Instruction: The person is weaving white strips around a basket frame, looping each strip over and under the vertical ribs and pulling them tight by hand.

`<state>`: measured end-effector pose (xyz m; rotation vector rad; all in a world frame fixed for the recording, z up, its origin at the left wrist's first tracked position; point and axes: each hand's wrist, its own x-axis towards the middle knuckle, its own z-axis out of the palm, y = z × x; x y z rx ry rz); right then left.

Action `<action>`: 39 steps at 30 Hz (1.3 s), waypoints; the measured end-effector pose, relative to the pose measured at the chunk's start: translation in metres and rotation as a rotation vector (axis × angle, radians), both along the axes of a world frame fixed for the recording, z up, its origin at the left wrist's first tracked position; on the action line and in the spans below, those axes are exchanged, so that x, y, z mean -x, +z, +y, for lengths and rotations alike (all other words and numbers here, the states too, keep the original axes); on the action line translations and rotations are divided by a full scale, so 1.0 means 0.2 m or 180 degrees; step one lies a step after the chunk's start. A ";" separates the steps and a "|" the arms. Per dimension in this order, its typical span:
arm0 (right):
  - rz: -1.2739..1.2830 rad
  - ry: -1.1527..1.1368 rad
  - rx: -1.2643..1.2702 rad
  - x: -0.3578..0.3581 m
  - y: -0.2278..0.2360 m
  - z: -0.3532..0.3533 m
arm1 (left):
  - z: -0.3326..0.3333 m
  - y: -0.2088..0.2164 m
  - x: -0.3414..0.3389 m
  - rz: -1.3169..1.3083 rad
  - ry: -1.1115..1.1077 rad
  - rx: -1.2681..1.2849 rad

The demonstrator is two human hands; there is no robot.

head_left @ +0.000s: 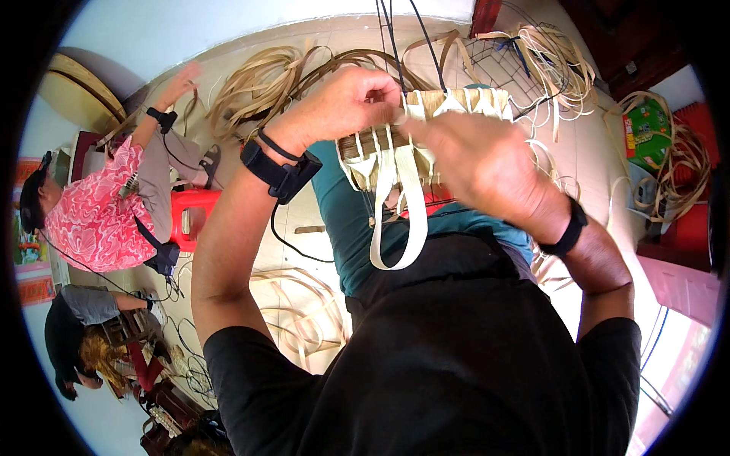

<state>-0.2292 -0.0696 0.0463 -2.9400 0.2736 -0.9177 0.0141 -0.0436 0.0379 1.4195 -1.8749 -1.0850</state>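
Note:
A woven piece [369, 142] in tan and cream, wrapped along its edge with cream strips, rests over my lap. A flat cream strap [417, 228] hangs from it in a long loop. My left hand [363, 99] is closed in a pinch at the piece's upper edge, on a thin cream strip beside the strap's top. My right hand [487, 163] reaches over the piece from the right, its fingertips close to the left ones. Motion smears its fingers, so its grip does not show. It covers part of the weave.
Coils of tan strips [262, 83] lie on the floor beyond. A bundle of pale strips [559, 64] sits at far right, near a red container [688, 125]. At left, a person in a pink patterned shirt [99, 205] sits near a red stool [186, 213]. Another person [68, 334] bends lower left.

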 end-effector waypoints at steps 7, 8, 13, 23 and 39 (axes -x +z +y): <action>0.0042 -0.0113 0.0052 -0.08 -0.02 -0.26 | -0.04 0.06 0.00 -0.0073 0.0004 -0.0197; 0.0159 -0.0138 0.0045 -0.09 -0.01 -0.26 | -0.04 0.08 0.01 -0.0113 0.0055 -0.0227; 0.0177 -0.0056 0.0126 -0.08 -0.01 -0.27 | -0.09 0.13 0.02 -0.0556 -0.0043 -0.0347; 0.0050 -0.0196 0.0044 -0.07 -0.03 -0.27 | -0.29 0.07 -0.08 -0.0850 0.0482 0.0620; -0.0015 -0.0203 -0.0080 -0.10 -0.04 -0.27 | -0.73 -0.08 -0.37 -0.2995 0.1784 0.2029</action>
